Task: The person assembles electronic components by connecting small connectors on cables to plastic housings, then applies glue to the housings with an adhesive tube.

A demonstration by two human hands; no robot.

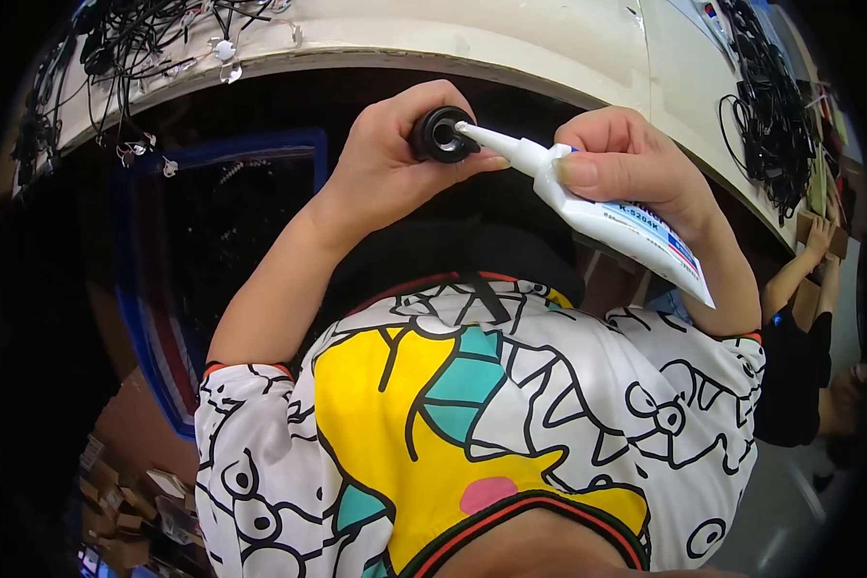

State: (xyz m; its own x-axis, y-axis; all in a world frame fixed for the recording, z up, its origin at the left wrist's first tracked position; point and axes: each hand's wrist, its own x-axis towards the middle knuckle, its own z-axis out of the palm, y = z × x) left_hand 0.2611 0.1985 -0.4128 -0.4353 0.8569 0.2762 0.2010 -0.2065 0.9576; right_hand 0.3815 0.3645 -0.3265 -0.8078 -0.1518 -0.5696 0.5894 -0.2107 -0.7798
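Observation:
My left hand [390,164] holds a small black round part with a hollow centre [442,135], its opening turned toward the camera. My right hand [626,164] grips a white squeeze tube with a long pointed nozzle [607,212]. The nozzle tip touches the rim of the black part. Both hands are raised just in front of the white table edge [511,48], above my lap and patterned shirt.
Tangled black cables with small clear parts [154,48] lie on the table at the upper left. More black cables [766,116] sit at the upper right. Another person's arm and dark top [800,318] show at the right. Cardboard boxes [125,501] lie on the floor at the lower left.

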